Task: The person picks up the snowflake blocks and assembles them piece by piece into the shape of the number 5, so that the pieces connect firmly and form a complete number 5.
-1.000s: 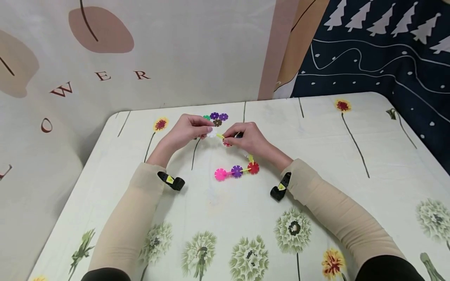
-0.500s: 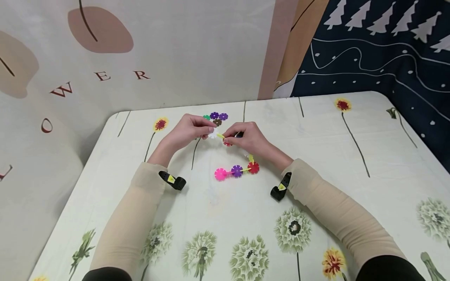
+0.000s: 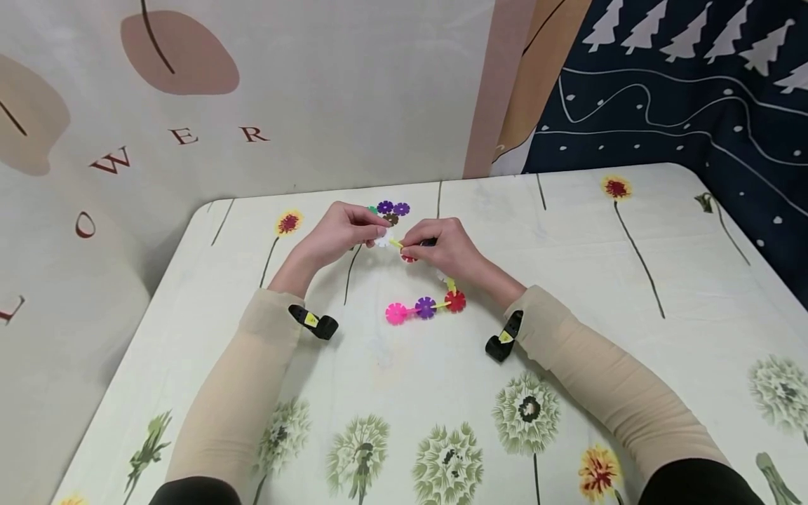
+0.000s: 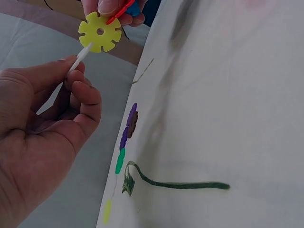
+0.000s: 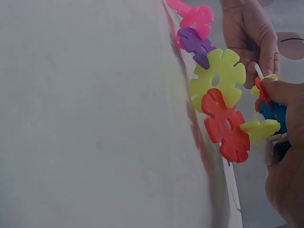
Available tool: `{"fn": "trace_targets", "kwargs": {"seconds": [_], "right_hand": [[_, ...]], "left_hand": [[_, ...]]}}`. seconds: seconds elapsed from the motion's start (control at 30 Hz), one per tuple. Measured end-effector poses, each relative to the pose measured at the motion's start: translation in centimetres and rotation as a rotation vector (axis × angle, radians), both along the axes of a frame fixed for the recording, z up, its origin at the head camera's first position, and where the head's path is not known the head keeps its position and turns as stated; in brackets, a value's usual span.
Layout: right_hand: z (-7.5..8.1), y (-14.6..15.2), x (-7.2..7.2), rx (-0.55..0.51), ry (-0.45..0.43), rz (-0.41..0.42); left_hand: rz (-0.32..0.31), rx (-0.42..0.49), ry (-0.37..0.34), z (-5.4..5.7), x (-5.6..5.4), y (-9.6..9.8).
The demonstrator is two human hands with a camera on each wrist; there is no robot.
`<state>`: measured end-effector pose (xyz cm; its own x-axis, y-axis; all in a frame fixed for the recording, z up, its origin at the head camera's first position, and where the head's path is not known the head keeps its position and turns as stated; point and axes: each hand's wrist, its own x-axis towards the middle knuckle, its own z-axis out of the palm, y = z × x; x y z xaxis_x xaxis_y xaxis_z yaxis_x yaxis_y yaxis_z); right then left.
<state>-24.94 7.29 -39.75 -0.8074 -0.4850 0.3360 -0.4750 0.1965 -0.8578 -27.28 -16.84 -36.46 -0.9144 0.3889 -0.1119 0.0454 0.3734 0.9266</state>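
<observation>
Coloured discs point(image 3: 386, 207) on flowered cloth point(image 3: 379, 372)

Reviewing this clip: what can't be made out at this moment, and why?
Blue disc: right wrist view, partly covered by the right hand.
Dark piece: head view, shape mostly hidden by that hand.
Green disc: head view, mostly behind the left hand.
White disc: left wrist view, covered by fingers and nearly edge-on; its fit with the yellow disc is unclear.
Pink disc: right wrist view, cut off by the top edge.
</observation>
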Motion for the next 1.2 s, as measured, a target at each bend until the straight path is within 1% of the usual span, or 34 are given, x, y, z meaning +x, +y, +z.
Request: {"fn": "trace_targets", "kwargs": {"seconds": [0.33, 0.43, 0.57, 0.77, 0.87, 1.03, 1.2], "right_hand": [[-0.03, 0.00, 0.08, 0.019, 0.022, 0.013], [-0.08, -0.04, 0.12, 0.017, 0.032, 0.016], [-0.16, -0.12, 0.17, 0.003, 0.041, -0.004], [-0.25, -0.24, -0.01, -0.033, 0.108, -0.052], [-0.29, -0.26, -0.08, -0.043, 0.115, -0.054], [-0.27, -0.27, -0.10, -0.044, 0.121, -0.056], [-0.22, -0.32, -0.24, -0.046, 0.135, -0.089]], "left_hand": [[-0.030, -0.004, -0.004, 0.03, -0.18, 0.07], [-0.030, -0.001, -0.009, 0.00, -0.24, 0.08], [-0.005, 0.009, 0.000, 0.06, -0.08, 0.22], [0.062, 0.069, 0.011, 0.14, 0.16, 0.63], [0.067, 0.077, 0.009, 0.13, 0.18, 0.69], [0.077, 0.065, 0.016, 0.09, 0.22, 0.64], [0.101, 0.099, 0.036, -0.05, 0.18, 0.85]]}}
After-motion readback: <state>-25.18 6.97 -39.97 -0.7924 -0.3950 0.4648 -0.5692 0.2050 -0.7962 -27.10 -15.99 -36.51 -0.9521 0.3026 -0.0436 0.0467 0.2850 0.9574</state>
